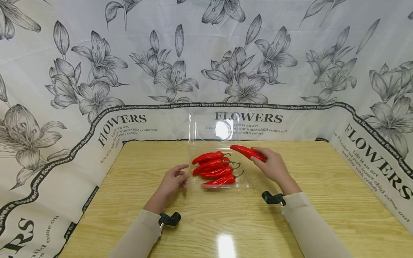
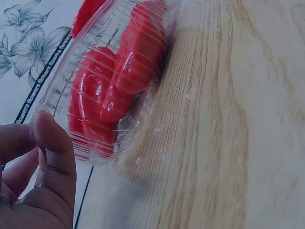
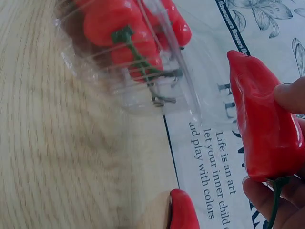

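A clear plastic clamshell box holds several red peppers with green stems, lying side by side. My left hand is at the box's left end; its thumb and index finger pinch the rim. Above the box's back right corner, my right hand grips another red pepper between thumb and fingers. That pepper has its tip toward the box and its green stem down by the fingers in the right wrist view.
The box's clear lid stands raised behind it. A further red pepper tip shows at the lower edge of the right wrist view. Flower-printed cloth rises along the back and sides of the wooden table.
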A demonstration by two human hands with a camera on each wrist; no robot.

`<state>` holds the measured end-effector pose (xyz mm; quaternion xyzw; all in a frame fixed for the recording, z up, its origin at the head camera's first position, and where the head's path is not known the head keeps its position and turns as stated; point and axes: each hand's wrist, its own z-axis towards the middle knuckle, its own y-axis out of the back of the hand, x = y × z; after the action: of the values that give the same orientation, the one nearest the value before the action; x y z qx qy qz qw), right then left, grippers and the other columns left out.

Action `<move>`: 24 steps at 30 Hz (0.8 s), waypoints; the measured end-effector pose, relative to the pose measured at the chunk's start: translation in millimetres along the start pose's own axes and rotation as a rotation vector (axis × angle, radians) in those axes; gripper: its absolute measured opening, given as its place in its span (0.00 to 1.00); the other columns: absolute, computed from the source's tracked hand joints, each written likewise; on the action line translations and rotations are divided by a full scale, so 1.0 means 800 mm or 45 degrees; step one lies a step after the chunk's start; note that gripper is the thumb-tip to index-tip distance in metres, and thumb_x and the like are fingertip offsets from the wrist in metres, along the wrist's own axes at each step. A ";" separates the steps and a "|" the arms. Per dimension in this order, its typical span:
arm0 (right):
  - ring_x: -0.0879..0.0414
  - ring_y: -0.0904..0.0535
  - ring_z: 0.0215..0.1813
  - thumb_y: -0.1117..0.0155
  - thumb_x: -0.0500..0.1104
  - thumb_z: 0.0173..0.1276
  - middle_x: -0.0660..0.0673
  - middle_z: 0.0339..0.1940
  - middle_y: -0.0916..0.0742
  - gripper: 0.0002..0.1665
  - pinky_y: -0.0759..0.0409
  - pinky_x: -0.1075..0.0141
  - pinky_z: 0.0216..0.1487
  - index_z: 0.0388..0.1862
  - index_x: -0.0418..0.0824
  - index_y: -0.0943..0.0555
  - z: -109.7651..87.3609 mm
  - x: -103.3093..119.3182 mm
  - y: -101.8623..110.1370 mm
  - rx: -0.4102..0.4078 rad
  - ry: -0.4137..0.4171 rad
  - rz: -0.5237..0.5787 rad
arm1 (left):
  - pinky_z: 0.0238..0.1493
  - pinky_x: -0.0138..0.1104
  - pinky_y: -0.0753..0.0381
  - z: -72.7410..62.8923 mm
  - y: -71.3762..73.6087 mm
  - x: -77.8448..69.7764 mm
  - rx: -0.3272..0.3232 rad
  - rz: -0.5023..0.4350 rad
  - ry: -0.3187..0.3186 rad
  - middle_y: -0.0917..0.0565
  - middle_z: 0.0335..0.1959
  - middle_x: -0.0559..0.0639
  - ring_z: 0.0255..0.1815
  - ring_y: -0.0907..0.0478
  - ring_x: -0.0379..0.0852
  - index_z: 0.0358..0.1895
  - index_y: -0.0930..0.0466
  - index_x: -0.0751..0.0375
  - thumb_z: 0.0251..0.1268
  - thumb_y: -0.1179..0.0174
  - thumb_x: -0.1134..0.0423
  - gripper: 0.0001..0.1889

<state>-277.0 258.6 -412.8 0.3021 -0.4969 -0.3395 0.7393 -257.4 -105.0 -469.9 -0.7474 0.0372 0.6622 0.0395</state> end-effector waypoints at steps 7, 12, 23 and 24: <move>0.43 0.21 0.47 0.38 0.51 0.70 0.36 0.56 0.17 0.27 0.22 0.55 0.45 0.64 0.42 0.25 -0.004 -0.017 0.003 -0.006 -0.070 0.017 | 0.25 0.30 0.21 0.000 -0.001 0.001 -0.003 -0.011 -0.019 0.27 0.35 0.53 0.24 0.26 0.42 0.66 0.30 0.63 0.67 0.44 0.72 0.24; 0.41 0.22 0.50 0.39 0.50 0.70 0.35 0.57 0.18 0.26 0.21 0.49 0.48 0.63 0.40 0.25 -0.007 -0.030 0.000 -0.030 -0.097 0.009 | 0.25 0.30 0.21 -0.001 0.000 0.000 -0.001 -0.015 -0.021 0.27 0.35 0.52 0.24 0.26 0.42 0.66 0.30 0.63 0.67 0.44 0.72 0.24; 0.41 0.23 0.49 0.39 0.53 0.69 0.33 0.56 0.19 0.29 0.21 0.49 0.49 0.62 0.37 0.25 -0.009 -0.046 -0.009 0.017 -0.229 -0.032 | 0.26 0.30 0.20 -0.001 -0.001 -0.001 0.001 -0.014 -0.014 0.27 0.35 0.52 0.24 0.26 0.41 0.66 0.30 0.63 0.67 0.44 0.73 0.24; 0.41 0.23 0.50 0.39 0.54 0.69 0.33 0.56 0.19 0.29 0.21 0.49 0.50 0.61 0.37 0.25 -0.009 -0.047 -0.011 0.028 -0.241 -0.031 | 0.26 0.30 0.20 -0.001 -0.001 -0.001 0.001 -0.012 -0.013 0.27 0.35 0.52 0.24 0.26 0.41 0.66 0.30 0.63 0.67 0.44 0.72 0.24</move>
<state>-282.1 284.8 -442.0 0.2825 -0.5646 -0.3700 0.6816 -256.8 -104.6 -469.2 -0.7441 0.0337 0.6658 0.0429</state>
